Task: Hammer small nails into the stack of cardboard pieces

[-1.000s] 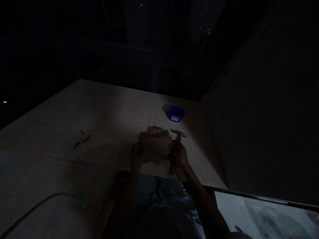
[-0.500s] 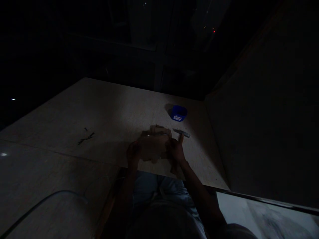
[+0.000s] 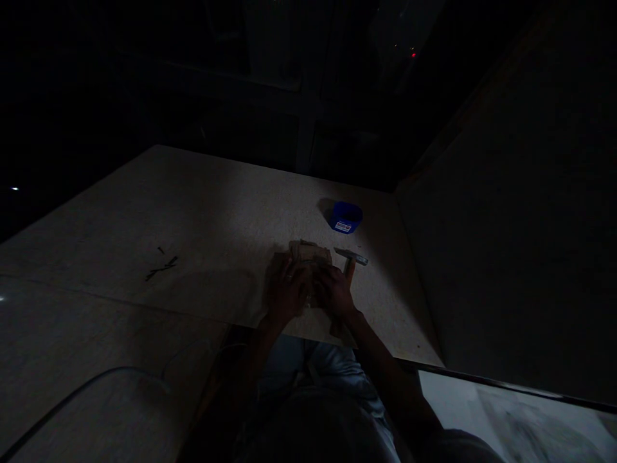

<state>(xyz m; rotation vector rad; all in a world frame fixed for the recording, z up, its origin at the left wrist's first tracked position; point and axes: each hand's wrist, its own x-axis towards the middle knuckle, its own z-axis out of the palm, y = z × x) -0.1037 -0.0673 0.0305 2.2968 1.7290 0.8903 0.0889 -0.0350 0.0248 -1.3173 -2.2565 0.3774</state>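
In dim light, a brown piece that looks like cardboard or wrapping paper (image 3: 311,251) lies near the table's front edge, its far part folded or crumpled. My left hand (image 3: 288,292) is over its left and middle part, fingers bent down onto it. Close beside, my right hand (image 3: 333,289) grips its right part with curled fingers. Both hands cover most of the piece. A hammer (image 3: 354,257) with a metal head and wooden handle lies just right of my right hand, its handle partly hidden by that hand and wrist.
Beyond the hammer stands a blue plastic tub (image 3: 346,218) with a white label. Several dark nail-like pieces (image 3: 161,269) lie on the left of the pale table (image 3: 231,199). A cable (image 3: 101,376) curves at lower left. A dark upright panel (image 3: 506,257) borders the right side.
My left hand has moved right and forward, from the brown piece's left edge onto its top. My right hand has shifted slightly inward. The hammer and tub stay put.
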